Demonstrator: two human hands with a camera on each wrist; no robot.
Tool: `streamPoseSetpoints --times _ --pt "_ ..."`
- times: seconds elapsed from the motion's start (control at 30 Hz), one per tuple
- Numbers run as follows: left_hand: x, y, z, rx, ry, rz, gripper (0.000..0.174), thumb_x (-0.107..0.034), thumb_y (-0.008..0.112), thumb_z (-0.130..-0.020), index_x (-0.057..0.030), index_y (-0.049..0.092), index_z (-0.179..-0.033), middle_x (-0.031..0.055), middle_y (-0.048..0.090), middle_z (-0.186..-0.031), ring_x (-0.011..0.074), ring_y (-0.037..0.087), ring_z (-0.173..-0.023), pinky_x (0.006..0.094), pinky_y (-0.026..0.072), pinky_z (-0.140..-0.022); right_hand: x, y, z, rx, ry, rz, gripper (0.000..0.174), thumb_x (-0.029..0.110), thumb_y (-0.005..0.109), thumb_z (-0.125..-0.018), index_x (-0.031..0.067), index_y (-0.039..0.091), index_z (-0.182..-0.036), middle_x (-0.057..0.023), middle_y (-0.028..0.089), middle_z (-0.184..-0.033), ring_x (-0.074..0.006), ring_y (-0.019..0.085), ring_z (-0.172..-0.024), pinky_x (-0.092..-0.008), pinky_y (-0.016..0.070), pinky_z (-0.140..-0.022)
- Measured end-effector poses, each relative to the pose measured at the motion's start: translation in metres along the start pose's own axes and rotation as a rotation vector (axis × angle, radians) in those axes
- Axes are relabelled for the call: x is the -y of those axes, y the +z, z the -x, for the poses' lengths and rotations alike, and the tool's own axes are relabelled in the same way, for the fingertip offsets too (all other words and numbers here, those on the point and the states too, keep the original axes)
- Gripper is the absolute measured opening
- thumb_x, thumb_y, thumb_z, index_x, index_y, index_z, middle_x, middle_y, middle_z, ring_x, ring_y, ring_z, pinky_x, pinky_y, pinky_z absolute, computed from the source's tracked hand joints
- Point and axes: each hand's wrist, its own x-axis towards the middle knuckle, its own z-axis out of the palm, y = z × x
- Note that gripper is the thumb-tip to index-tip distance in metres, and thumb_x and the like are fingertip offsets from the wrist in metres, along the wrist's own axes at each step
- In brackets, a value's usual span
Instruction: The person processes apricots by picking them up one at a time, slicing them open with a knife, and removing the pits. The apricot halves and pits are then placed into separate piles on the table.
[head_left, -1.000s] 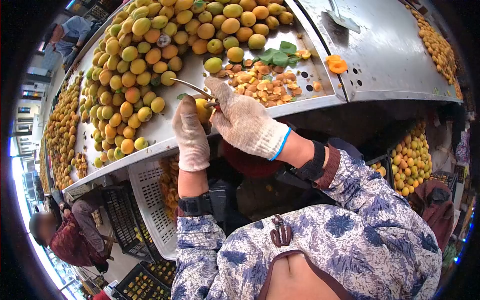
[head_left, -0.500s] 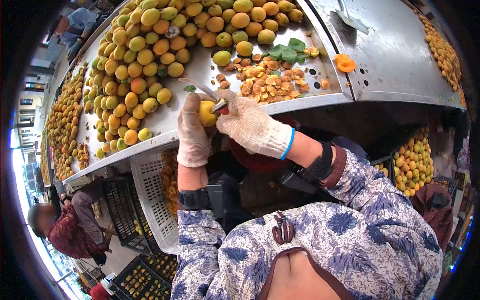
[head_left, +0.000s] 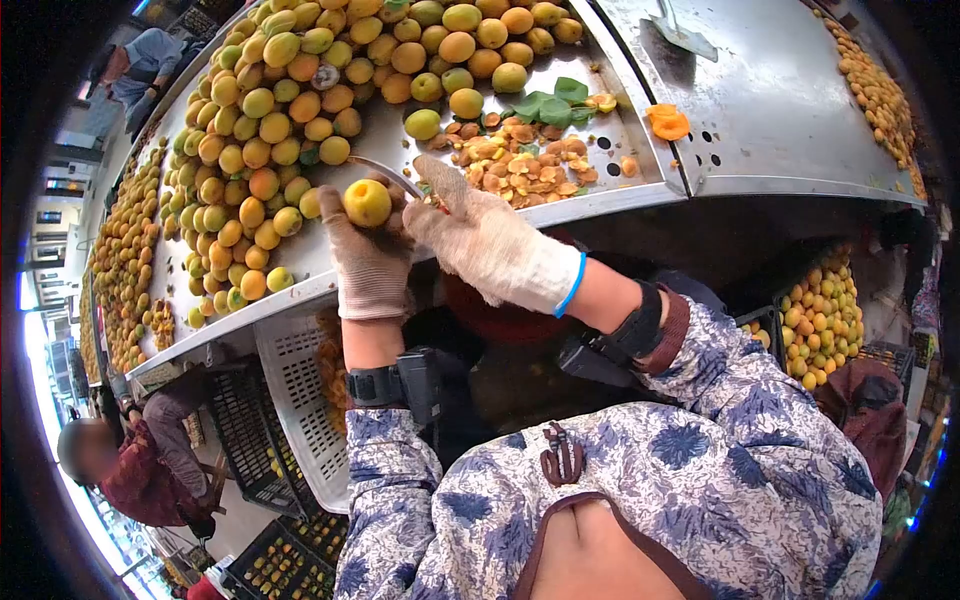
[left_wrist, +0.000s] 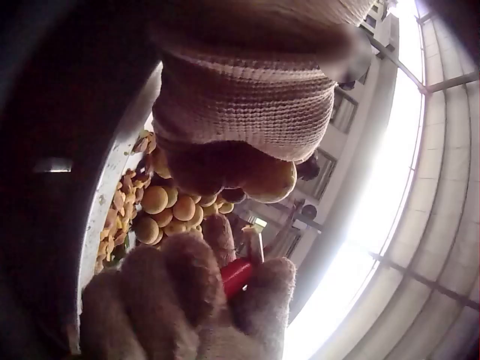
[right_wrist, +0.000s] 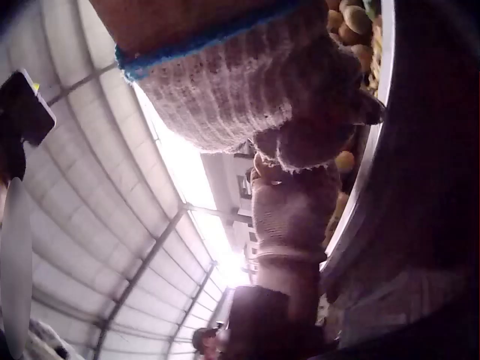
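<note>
Over the near rim of the tray: one apricot (head_left: 367,202) is held up, whole and uncut so far as can be seen; in the left wrist view it (left_wrist: 266,176) is seen cupped from above
Left hand (head_left: 368,262): gloved; its fingers are curled round the apricot, which is raised on the fingertips
Right hand (head_left: 480,240): gloved; it is closed round the red handle (left_wrist: 236,276) of a knife and is set just beside the left hand
Knife (head_left: 385,170): the thin curved blade is laid just behind the apricot, its tip pointed toward the heap; whether the edge touches the skin cannot be told
Step in hand: judged to be the lining-up of fruit and blade; no cut is shown as begun
Next move: the edge would need to be brought to the fruit's seam and the apricot turned against it; the left fingertips would need to be kept clear of the blade
Tray (head_left: 620,197): steel; it is loaded with a heap of apricots (head_left: 270,100) on its far side
Stones and scraps (head_left: 510,165): piled near the right hand, with green leaves (head_left: 550,105) just beyond
White crate (head_left: 300,400): set below the tray's edge, under the left forearm
</note>
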Motion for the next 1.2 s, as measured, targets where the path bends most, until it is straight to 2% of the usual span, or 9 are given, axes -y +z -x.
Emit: streamPoseSetpoints --times 0.03,0.07,0.23,0.53,0.7,0.9,0.97,1.03,1.2 --pt "0.0 0.001 -0.002 0.138 0.036 0.074 0.059 -0.062 0.048 -0.089 -0.0062 0.059 -0.102 0.0092 0.063 -0.09 0.0228 0.061 -0.082 0.0348 0.0523 -0.076 -0.002 0.004 -0.004 -0.212 -0.337 0.326 0.055 0.034 0.055 -0.093 0.0029 0.034 -0.133 -0.0242 0.062 -0.082 -0.0437 0.062 -0.069 -0.0485 0.0494 -0.057" --pt "0.0 0.001 -0.003 0.131 0.069 0.087 0.061 -0.061 0.048 -0.09 -0.0035 0.058 -0.107 0.01 0.061 -0.088 0.0222 0.06 -0.08 0.033 0.0511 -0.073 -0.003 -0.004 0.003 -0.137 -0.192 0.362 0.059 0.037 0.051 -0.094 -0.0001 0.03 -0.135 -0.0331 0.06 -0.096 -0.0498 0.056 -0.095 -0.0518 0.0472 -0.076" --pt "-0.004 0.006 -0.005 0.001 0.085 0.134 0.061 -0.057 0.047 -0.092 0.0002 0.057 -0.112 0.0124 0.062 -0.089 0.021 0.057 -0.073 0.0323 0.0502 -0.07 -0.009 0.001 0.002 -0.216 -0.327 0.5 0.06 0.039 0.048 -0.094 -0.0005 0.029 -0.135 -0.0316 0.061 -0.088 -0.0489 0.059 -0.087 -0.0548 0.0473 -0.07" --pt "0.007 0.015 0.004 -0.001 0.235 -0.089 0.063 -0.058 0.045 -0.093 0.0004 0.056 -0.113 0.0119 0.064 -0.093 0.021 0.06 -0.077 0.0335 0.0516 -0.072 0.001 0.005 0.005 -0.077 -0.054 0.498 0.061 0.031 0.052 -0.095 -0.0033 0.029 -0.14 -0.0304 0.062 -0.09 -0.0462 0.06 -0.089 -0.0476 0.0486 -0.072" --pt "0.008 0.023 0.012 -0.018 0.178 -0.056 0.066 -0.06 0.044 -0.093 0.0008 0.054 -0.115 0.0116 0.063 -0.094 0.0202 0.059 -0.081 0.0325 0.0511 -0.075 -0.009 0.009 0.002 -0.105 -0.275 0.513 0.052 0.037 0.048 -0.094 0.0005 0.034 -0.127 -0.0294 0.063 -0.086 -0.0474 0.06 -0.083 -0.0557 0.0475 -0.068" --pt "0.015 0.033 0.021 0.004 0.195 -0.042 0.072 -0.065 0.043 -0.09 0.0012 0.052 -0.117 0.01 0.06 -0.094 0.019 0.057 -0.081 0.0306 0.0496 -0.078 -0.015 0.011 -0.003 -0.119 -0.208 0.578 0.05 0.035 0.049 -0.094 -0.0003 0.034 -0.125 -0.0293 0.063 -0.085 -0.0469 0.061 -0.082 -0.0554 0.0477 -0.068" --pt "0.015 0.031 0.022 0.033 0.276 -0.129 0.073 -0.065 0.047 -0.09 0.0016 0.051 -0.121 0.0076 0.059 -0.098 0.016 0.055 -0.085 0.0289 0.0477 -0.08 -0.017 0.008 -0.008 -0.13 -0.182 0.581 0.048 0.035 0.049 -0.094 -0.0009 0.035 -0.122 -0.0308 0.062 -0.085 -0.0478 0.06 -0.083 -0.0558 0.0473 -0.07" --pt "0.009 0.025 0.021 -0.018 0.491 -0.788 0.072 -0.061 0.051 -0.09 0.0013 0.048 -0.126 0.0079 0.055 -0.109 0.0162 0.054 -0.097 0.0312 0.0442 -0.089 -0.02 0.004 -0.014 -0.116 -0.221 0.489 0.049 0.035 0.049 -0.094 -0.0022 0.035 -0.122 -0.0322 0.061 -0.085 -0.0488 0.06 -0.085 -0.0563 0.0467 -0.072" --pt "0.01 0.026 0.027 -0.043 0.589 -0.79 0.066 -0.056 0.051 -0.093 0.003 0.049 -0.123 0.0088 0.059 -0.102 0.0157 0.057 -0.092 0.0291 0.0484 -0.082 -0.012 0.008 -0.007 -0.081 -0.136 0.567 0.054 0.037 0.047 -0.094 -0.0027 0.032 -0.127 -0.0308 0.062 -0.085 -0.0485 0.06 -0.084 -0.0558 0.0471 -0.071"
